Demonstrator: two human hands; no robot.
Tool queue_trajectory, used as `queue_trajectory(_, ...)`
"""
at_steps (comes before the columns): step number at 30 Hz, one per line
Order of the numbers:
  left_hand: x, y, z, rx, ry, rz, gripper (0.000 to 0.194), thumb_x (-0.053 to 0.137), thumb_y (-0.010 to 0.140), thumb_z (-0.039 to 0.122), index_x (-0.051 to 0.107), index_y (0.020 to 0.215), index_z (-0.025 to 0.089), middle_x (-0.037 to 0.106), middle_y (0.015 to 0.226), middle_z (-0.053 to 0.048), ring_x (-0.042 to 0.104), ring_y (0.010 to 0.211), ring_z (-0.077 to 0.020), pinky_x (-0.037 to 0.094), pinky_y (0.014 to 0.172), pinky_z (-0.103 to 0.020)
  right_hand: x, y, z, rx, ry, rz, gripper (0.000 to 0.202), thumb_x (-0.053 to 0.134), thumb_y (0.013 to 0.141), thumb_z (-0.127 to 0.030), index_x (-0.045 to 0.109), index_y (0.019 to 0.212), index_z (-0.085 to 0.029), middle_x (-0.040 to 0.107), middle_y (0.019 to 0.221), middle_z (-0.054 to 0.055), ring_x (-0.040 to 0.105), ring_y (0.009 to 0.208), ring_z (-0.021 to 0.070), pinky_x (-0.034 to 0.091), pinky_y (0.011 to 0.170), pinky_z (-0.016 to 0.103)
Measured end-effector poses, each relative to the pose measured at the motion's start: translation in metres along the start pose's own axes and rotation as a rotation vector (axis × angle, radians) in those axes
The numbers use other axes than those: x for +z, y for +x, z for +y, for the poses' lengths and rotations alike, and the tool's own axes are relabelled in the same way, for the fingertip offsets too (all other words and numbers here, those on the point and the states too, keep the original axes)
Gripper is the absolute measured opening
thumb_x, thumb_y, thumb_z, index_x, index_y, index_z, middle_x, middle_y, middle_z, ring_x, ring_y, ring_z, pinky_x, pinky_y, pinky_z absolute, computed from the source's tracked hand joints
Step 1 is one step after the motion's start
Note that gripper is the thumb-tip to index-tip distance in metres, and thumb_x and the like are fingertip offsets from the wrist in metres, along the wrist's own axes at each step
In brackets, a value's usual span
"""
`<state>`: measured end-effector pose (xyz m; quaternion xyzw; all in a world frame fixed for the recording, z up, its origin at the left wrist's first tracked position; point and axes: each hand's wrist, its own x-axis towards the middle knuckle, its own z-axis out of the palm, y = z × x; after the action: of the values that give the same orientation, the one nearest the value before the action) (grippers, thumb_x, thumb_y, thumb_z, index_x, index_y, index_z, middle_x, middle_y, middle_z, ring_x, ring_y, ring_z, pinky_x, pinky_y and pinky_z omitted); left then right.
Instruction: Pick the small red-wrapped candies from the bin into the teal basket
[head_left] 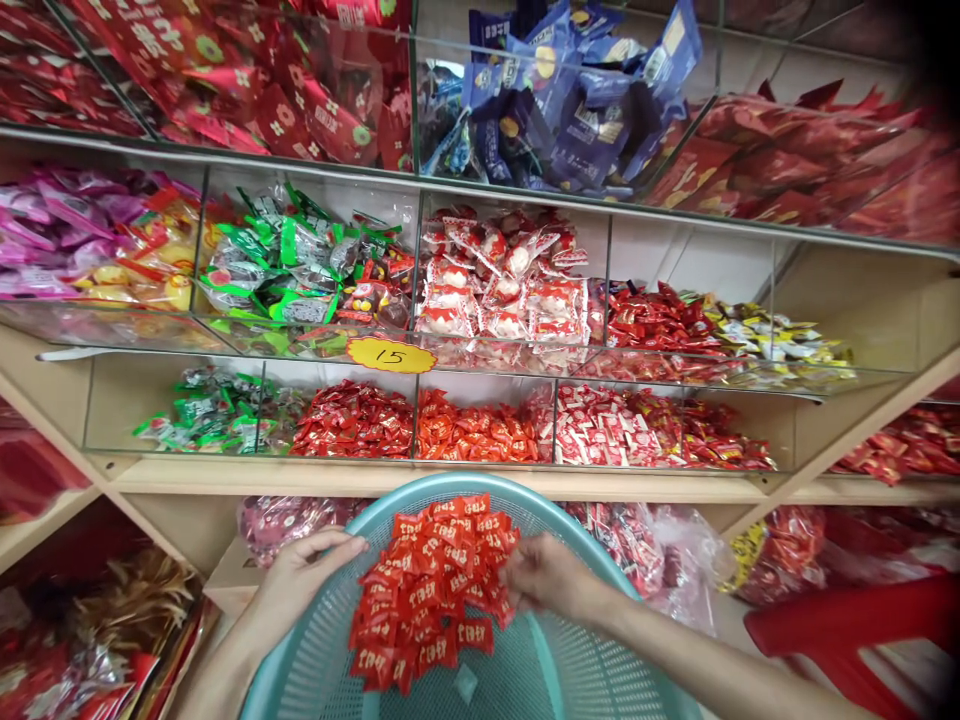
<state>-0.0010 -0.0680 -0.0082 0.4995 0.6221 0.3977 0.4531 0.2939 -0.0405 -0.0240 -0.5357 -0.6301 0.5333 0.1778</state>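
A pile of small red wrapped candies (431, 590) with gold print lies in a large teal plastic basket (409, 490). My left hand (311, 560) is at the basket's left rim, with thumb and fingers closed over the edge. At the right side of the pile, my right hand (547, 575) has its fingers curled in against the candies. Those fingertips are partly hidden and a little blurred, but red wrappers show right at them. Bare green mesh is visible below the pile.
Clear-walled shelves of wrapped sweets stand above the basket, with blue packets (592, 110), white-and-red sweets (502, 290) and orange-red candies (476, 430). A yellow tag (391, 354) reads 15. Bagged sweets (637, 550) lie below, and a red plastic stool (862, 625) stands at right.
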Motion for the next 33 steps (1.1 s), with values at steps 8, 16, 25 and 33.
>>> queue_trajectory(8,-0.002,0.000,0.000,0.076,0.056,0.001,0.029,0.059,0.063,0.045,0.067,0.069,0.018,0.064,0.074,0.000,0.056,0.074,-0.0178,0.041,0.067,-0.023,-0.072,0.064,-0.096,-0.368,-0.637,0.513,0.022,0.048,0.072,-0.032,0.059,0.063,-0.015,0.063,0.063,0.005,0.056,0.061,0.0132,0.038,0.056,0.021)
queue_trajectory(16,-0.002,-0.001,-0.004,0.074,0.043,0.009,0.030,0.059,0.063,0.044,0.067,0.073,0.017,0.065,0.080,-0.002,0.056,0.081,-0.0199,0.041,0.073,-0.025,-0.074,0.116,-0.114,0.083,-0.792,0.625,0.048,0.060,0.061,-0.046,0.061,0.093,-0.010,0.060,0.095,0.019,0.057,0.088,0.0295,0.043,0.068,0.035)
queue_trajectory(25,-0.001,-0.001,-0.001,0.070,0.016,0.000,0.026,0.060,0.064,0.041,0.067,0.071,0.017,0.063,0.077,-0.002,0.055,0.076,-0.0182,0.041,0.069,-0.025,-0.064,0.111,-0.120,0.168,-0.826,0.595,0.048,0.061,0.062,-0.041,0.059,0.099,-0.011,0.059,0.101,0.017,0.056,0.091,0.0268,0.044,0.071,0.033)
queue_trajectory(33,-0.001,-0.002,-0.004,0.059,-0.008,-0.002,0.023,0.061,0.064,0.039,0.067,0.073,0.019,0.065,0.079,0.000,0.055,0.078,-0.0169,0.040,0.071,-0.023,-0.067,0.097,-0.118,0.146,-0.891,0.631,0.039,0.058,0.067,-0.035,0.059,0.098,-0.011,0.060,0.097,0.016,0.057,0.089,0.0219,0.042,0.069,0.027)
